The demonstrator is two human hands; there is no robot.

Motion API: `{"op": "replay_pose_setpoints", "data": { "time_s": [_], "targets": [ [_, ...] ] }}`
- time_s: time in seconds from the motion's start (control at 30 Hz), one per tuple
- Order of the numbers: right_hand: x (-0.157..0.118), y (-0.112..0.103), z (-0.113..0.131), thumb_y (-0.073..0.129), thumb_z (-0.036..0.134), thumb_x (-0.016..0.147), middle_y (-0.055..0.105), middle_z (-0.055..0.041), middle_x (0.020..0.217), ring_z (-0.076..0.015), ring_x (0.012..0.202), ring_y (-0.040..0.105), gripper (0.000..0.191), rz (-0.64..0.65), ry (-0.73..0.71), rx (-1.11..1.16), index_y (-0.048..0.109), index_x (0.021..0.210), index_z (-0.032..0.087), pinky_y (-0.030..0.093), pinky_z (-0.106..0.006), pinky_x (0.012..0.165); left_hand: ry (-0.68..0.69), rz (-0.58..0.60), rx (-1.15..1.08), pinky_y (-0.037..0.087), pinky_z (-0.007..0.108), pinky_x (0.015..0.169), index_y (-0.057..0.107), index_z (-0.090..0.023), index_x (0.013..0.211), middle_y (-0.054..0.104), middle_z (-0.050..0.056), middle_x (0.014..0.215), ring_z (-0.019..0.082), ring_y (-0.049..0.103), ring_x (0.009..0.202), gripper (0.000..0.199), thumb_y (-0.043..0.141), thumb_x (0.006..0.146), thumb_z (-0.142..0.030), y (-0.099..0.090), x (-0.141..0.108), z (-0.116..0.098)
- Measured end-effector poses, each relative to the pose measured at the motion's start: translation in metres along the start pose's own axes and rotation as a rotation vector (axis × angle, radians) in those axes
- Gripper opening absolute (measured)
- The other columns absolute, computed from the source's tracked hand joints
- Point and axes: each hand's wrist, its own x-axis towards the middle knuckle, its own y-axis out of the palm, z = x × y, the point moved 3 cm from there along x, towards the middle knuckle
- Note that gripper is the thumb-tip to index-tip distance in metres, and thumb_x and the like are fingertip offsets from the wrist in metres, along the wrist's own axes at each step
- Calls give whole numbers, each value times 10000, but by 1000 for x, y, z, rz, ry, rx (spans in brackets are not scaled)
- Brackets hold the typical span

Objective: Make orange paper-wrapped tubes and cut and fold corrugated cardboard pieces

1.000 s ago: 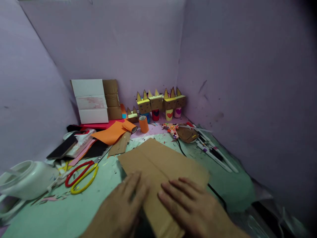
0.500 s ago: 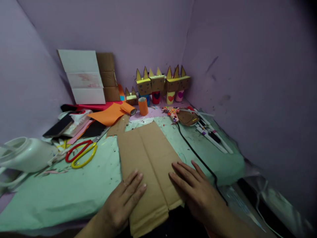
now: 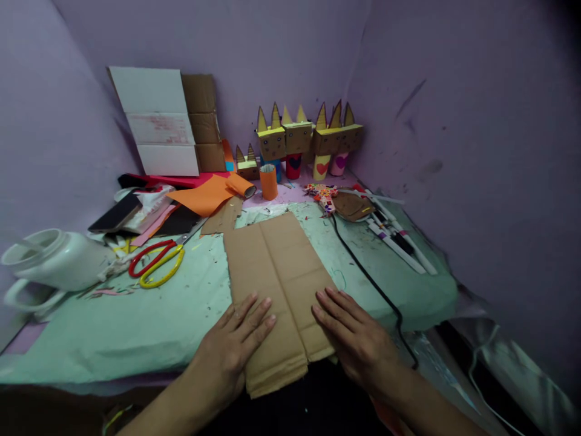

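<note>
A folded sheet of brown cardboard (image 3: 276, 272) lies on the table's front edge, its near end sticking out over the edge. Two flaps meet in a seam down its middle. My left hand (image 3: 240, 339) rests flat on the left flap, fingers stretched out. On the right flap lies my right hand (image 3: 354, 330), its fingers extended and the palm partly off the cardboard's side. Neither hand grasps anything. To the left are scissors (image 3: 158, 261) with red and yellow handles. Right of the cardboard sits a patterned glue gun (image 3: 323, 197) with a black cord (image 3: 363, 275).
A white jug (image 3: 59, 257) lies at the left on the green table cover (image 3: 149, 333). Orange paper (image 3: 204, 195) and an orange tube (image 3: 269, 183) are farther back. Cardboard animal figures (image 3: 297, 139) stand by the wall. Several markers (image 3: 399, 242) lie at the right.
The camera view has shifted slightly, so the table items appear higher and farther right. Both hands stay flat on the cardboard, with the right-hand fingers closer together.
</note>
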Motion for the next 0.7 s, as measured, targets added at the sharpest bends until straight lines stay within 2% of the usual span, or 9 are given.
{"op": "replay_pose_setpoints", "data": {
  "time_s": [0.1, 0.17, 0.23, 0.3, 0.4, 0.47, 0.53, 0.6, 0.7],
  "targets": [
    [8, -7, 0, 449, -9, 739, 625, -139, 1239, -272, 1223, 518, 482, 34, -39, -20, 616, 1181, 85, 464, -462, 1002, -64, 149, 22, 425, 596, 942, 376, -149, 1382, 399, 122, 1454, 348, 338, 1339, 805, 430, 594, 3, -6, 4, -2],
    [13, -9, 0, 453, 1, 720, 658, -136, 1187, -276, 1166, 568, 462, 56, -71, -35, 649, 1132, 74, 497, -430, 972, -114, 230, 41, 348, 658, 969, 378, -188, 1384, 369, 90, 1472, 352, 341, 1338, 843, 439, 563, -6, -10, 5, -3],
    [14, -7, 3, 451, -6, 703, 663, -139, 1174, -274, 1145, 585, 469, 72, -97, -72, 660, 1116, 67, 517, -403, 951, -149, 236, 53, 263, 683, 1004, 369, -233, 1388, 353, 50, 1483, 334, 307, 1359, 888, 437, 531, -11, -9, 5, -4],
    [13, -4, 7, 451, -19, 678, 643, -158, 1199, -276, 1157, 575, 507, 88, -103, -129, 645, 1140, 54, 522, -405, 943, -156, 173, 54, 230, 664, 1029, 363, -245, 1391, 351, 41, 1488, 321, 280, 1372, 912, 443, 508, -31, -4, 1, -4],
    [11, -8, 8, 534, 14, 641, 587, -195, 1264, -317, 1208, 523, 570, 147, -58, -143, 598, 1207, 48, 512, -442, 946, -104, 10, 85, 224, 618, 1057, 362, -204, 1394, 382, 75, 1476, 319, 265, 1377, 878, 473, 535, -64, 13, -6, -3],
    [12, -19, 1, 654, 110, 629, 550, -184, 1314, -338, 1238, 487, 609, 234, -40, -6, 585, 1235, 108, 507, -455, 944, -47, -103, 141, 206, 584, 1087, 392, -196, 1378, 427, 78, 1449, 306, 248, 1385, 767, 485, 630, -56, 22, -10, -1],
    [20, -35, -13, 719, 245, 670, 577, -112, 1310, -296, 1214, 525, 576, 277, -62, 220, 585, 1230, 218, 515, -436, 931, 34, -220, 190, 172, 581, 1107, 443, -206, 1347, 440, 68, 1440, 306, 245, 1387, 619, 467, 746, -60, 23, -13, 2],
    [41, -52, -37, 707, 316, 743, 634, -87, 1239, -241, 1136, 596, 506, 216, 70, 389, 578, 1226, 238, 531, -385, 907, 120, -331, 212, 168, 597, 1108, 489, -212, 1314, 407, 70, 1461, 320, 284, 1371, 500, 452, 829, -95, 9, -13, 5],
    [91, -65, -73, 704, 342, 748, 667, -91, 1179, -256, 1098, 615, 425, 149, 245, 444, 631, 1146, 210, 485, -436, 950, 266, -397, 243, 252, 572, 1101, 552, -232, 1257, 431, 63, 1445, 315, 393, 1317, 398, 498, 870, -152, -36, -8, 7]
  ]
}}
